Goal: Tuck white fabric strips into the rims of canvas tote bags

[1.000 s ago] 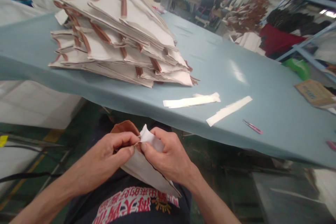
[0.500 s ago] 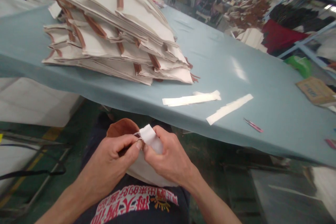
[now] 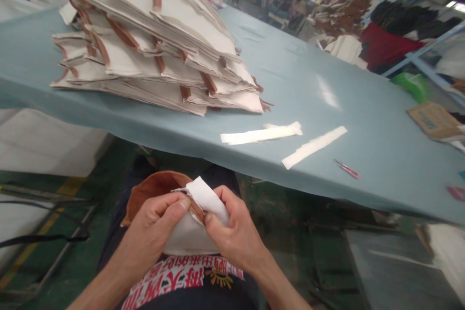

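Observation:
Over my lap I hold a sewn fabric piece with a rust-brown part and a cream part. My left hand pinches its edge between thumb and forefinger, beside some loose white threads. My right hand grips the same edge farther right, together with a white strip that stands up along it. Between the two thumbs a short brown stretch of the edge shows. The fingers beneath the fabric are hidden.
A blue-green table lies ahead, bearing a tall stack of cream fabric pieces with brown straps. Nearer its edge are white strips and pink-handled thread snips. Brown cardboard lies at the right.
My right hand has slid a little to the right and down along the edge, so more of the white strip and brown edge shows. More of the brown fabric is visible at left.

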